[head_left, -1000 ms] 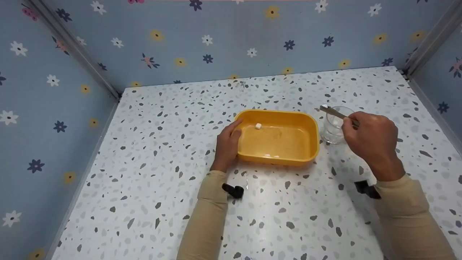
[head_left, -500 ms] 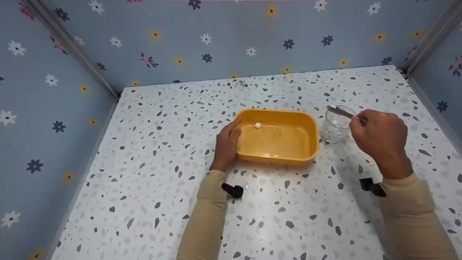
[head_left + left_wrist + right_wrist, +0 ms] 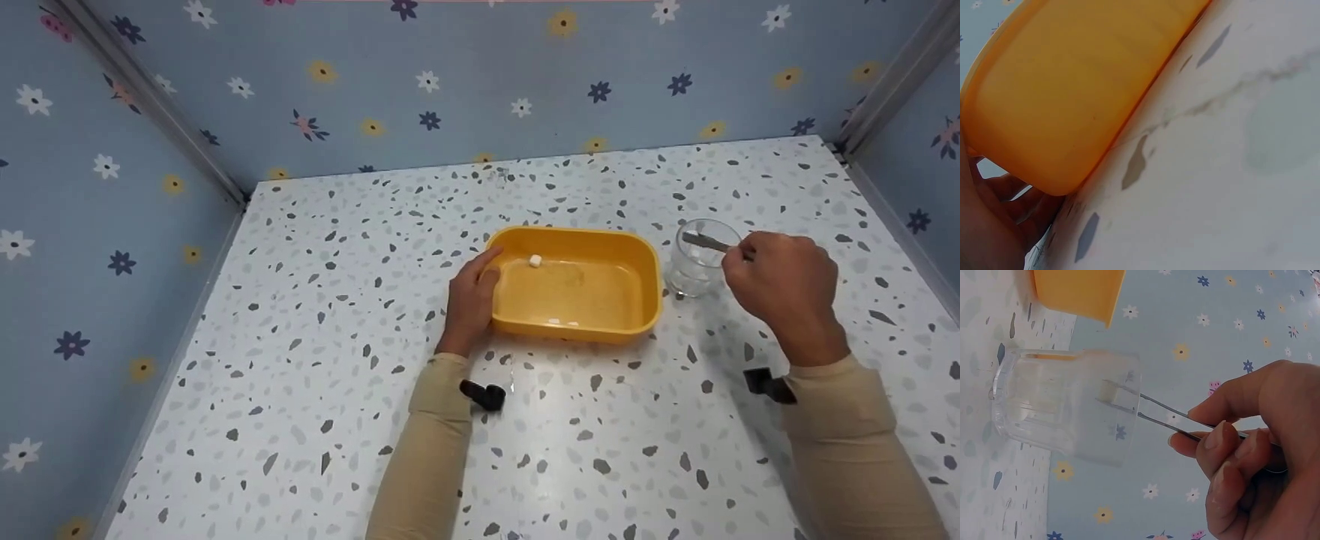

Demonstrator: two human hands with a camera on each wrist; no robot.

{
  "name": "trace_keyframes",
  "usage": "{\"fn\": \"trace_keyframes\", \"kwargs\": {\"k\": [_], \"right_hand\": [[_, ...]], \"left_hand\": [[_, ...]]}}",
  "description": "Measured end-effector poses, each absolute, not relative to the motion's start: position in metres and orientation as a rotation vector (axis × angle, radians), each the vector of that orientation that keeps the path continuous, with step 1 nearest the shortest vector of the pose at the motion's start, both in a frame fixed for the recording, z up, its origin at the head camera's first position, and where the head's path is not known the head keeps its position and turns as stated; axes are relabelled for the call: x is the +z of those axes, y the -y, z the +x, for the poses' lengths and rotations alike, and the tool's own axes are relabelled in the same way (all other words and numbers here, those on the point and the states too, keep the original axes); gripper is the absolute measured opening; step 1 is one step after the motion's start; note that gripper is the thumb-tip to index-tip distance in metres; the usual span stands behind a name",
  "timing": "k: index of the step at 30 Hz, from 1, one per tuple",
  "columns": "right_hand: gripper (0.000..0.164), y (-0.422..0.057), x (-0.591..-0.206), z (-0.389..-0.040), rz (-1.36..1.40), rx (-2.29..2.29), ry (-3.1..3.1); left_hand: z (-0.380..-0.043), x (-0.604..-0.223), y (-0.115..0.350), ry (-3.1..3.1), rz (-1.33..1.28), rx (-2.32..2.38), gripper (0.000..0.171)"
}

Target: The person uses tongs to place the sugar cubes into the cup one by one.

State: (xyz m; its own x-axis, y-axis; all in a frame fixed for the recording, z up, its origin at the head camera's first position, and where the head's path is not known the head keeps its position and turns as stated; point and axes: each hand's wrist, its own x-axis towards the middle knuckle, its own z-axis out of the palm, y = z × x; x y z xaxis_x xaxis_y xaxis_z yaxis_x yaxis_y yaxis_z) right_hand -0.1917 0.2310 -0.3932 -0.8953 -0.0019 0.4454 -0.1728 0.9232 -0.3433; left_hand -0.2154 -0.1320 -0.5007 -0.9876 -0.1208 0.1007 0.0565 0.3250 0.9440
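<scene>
At its left end, a yellow plastic tub [image 3: 581, 296] is held by my left hand [image 3: 466, 307], with fingers around the wall and rim. One small white cube [image 3: 535, 261] lies inside the tub near the far left. My right hand [image 3: 784, 289] pinches metal tweezers [image 3: 705, 241], whose tips reach into the mouth of a clear glass [image 3: 686, 281]. Between the tips, seen through the glass in the right wrist view, is a pale cube [image 3: 1108, 390]. Whitish pieces [image 3: 1036, 402] show blurred near the glass's bottom. The glass stands upright right of the tub.
Under everything is a white speckled tabletop [image 3: 300, 300]. A blue flowered panel [image 3: 487, 90] rises along the back, with more panels at both sides. Black camera mounts [image 3: 487, 396] sit at both wrists.
The right hand first moved right, carrying the tweezers and cube over the glass, then the tips dipped into its mouth. The left hand and tub stay in place.
</scene>
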Motion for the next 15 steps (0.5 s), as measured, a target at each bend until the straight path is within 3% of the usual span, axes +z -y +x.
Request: {"fn": "trace_keyframes", "kwargs": {"k": [15], "right_hand": [[0.026,-0.2317,-0.3962,-0.1939,0.068,0.516,2.712]], "left_hand": [[-0.2148,-0.5015,0.1334,2.418,0.045,-1.749,0.041]]}}
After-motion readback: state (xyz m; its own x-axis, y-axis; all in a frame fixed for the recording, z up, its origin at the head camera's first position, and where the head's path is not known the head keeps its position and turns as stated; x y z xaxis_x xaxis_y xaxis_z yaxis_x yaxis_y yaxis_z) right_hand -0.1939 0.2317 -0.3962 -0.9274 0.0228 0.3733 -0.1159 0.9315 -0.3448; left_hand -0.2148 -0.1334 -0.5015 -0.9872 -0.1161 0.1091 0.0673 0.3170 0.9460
